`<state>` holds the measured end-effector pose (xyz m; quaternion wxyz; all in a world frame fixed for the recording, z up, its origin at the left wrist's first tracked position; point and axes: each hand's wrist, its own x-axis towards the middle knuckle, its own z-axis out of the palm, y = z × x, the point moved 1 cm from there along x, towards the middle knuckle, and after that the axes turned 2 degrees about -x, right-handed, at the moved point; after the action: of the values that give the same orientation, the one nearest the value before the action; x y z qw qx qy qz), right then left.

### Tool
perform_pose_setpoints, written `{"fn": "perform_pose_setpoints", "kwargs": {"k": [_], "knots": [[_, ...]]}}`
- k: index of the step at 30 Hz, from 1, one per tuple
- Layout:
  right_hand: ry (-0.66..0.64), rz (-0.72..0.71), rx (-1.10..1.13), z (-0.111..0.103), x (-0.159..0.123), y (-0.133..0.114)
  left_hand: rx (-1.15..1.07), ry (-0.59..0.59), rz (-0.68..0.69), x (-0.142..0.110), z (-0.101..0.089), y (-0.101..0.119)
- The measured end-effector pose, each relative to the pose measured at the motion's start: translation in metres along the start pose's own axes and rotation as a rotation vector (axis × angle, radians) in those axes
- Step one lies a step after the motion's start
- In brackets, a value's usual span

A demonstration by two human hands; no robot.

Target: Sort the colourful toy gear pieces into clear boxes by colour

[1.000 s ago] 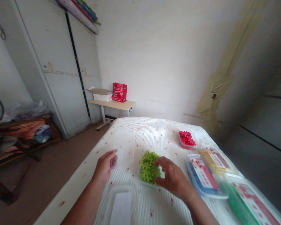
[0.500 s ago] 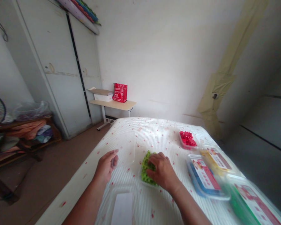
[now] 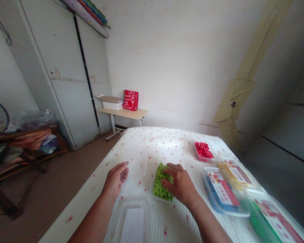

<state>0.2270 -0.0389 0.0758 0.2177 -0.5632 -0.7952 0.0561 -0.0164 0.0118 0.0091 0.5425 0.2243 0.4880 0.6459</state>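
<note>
Green toothed plastic pieces (image 3: 160, 184) fill a shallow clear container in front of me. My right hand (image 3: 179, 182) hovers over their right side, its fingers spread and bent, with nothing visible in them. Whether a fingertip touches the pieces I cannot tell. To the left, my left hand (image 3: 117, 177) is held with its fingers curled together; what they hold, if anything, is hidden. Beside it lies a clear plastic lid (image 3: 139, 158). A second clear lid with a white label (image 3: 133, 224) lies nearer to me, between my forearms.
On the right stand an uncovered box of red pieces (image 3: 204, 150) and labelled boxes with yellow (image 3: 236, 172), blue (image 3: 224, 190) and green (image 3: 271, 216) contents. All rest on a spotted white tablecloth (image 3: 172, 138). A small side table (image 3: 126, 113) with a red bag (image 3: 130, 100) stands behind.
My right hand has lifted slightly and moved a little right, its fingers opening, so more of the green pieces show. My left hand has stayed almost still.
</note>
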Motion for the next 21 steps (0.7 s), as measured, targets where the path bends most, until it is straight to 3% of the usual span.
{"fn": "perform_pose_setpoints", "kwargs": {"k": [4,9,12,17,21], "knots": [[0.17,-0.008,0.133,-0.005,-0.002,0.012,-0.017,-0.008,-0.004,0.0,0.0,0.0],[0.32,0.147,0.18,-0.017,-0.006,0.023,-0.015,-0.003,0.009,-0.001,0.001,0.002],[0.251,0.146,0.168,-0.016,-0.008,0.018,-0.001,0.0,0.003,-0.002,0.002,0.003],[-0.006,0.11,0.054,-0.001,-0.01,0.005,-0.028,0.017,0.001,-0.003,0.002,0.002],[-0.026,0.181,0.033,0.0,-0.01,0.006,-0.035,0.01,0.004,-0.001,0.001,0.001]]}}
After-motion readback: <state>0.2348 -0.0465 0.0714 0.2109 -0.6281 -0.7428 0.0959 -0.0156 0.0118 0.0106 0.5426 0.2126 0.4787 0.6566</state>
